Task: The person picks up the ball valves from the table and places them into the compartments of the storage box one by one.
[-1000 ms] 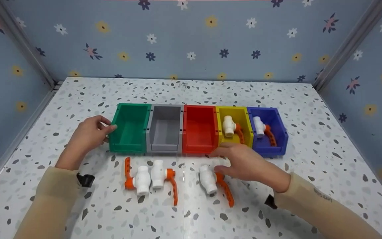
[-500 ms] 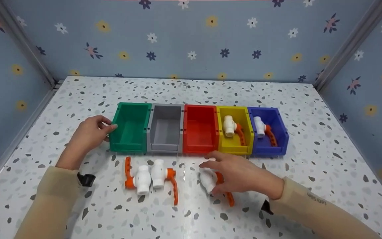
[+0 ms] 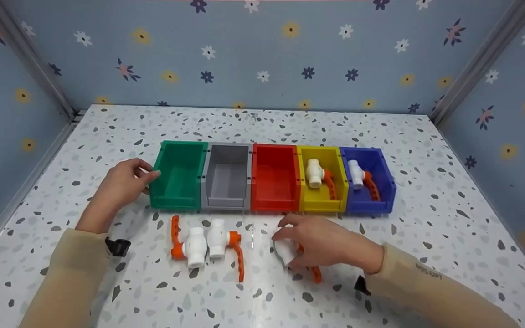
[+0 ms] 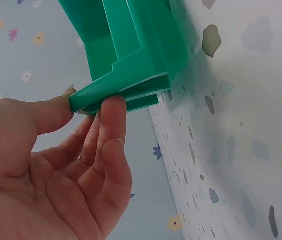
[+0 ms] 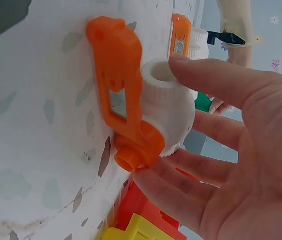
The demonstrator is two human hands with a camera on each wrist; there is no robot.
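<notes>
My left hand (image 3: pixel 123 184) pinches the side edge of the green bin (image 3: pixel 178 175) between thumb and fingers; the left wrist view shows thumb above and fingers below that edge (image 4: pixel 116 82). Over a white ball valve with an orange lever, my right hand (image 3: pixel 319 241) has its thumb at one pipe end and its fingers along the far side. In the right wrist view this ball valve (image 5: pixel 173 110) lies against the speckled table, lever (image 5: pixel 116 75) toward the camera. Two more ball valves, a left one (image 3: pixel 196 248) and a right one (image 3: pixel 217 239), lie side by side before the bins.
Right of the green bin, joined in a row, stand a grey bin (image 3: pixel 226 175), a red bin (image 3: pixel 275 177), a yellow bin (image 3: pixel 324 202) and a blue bin (image 3: pixel 372 206). One ball valve lies in the yellow bin and another in the blue. Flower-patterned walls (image 3: pixel 262 54) enclose the table.
My right hand has come down and toward me from near the yellow bin's front onto the ball valve, thumb and fingers now around its body. The left hand stays on the green bin.
</notes>
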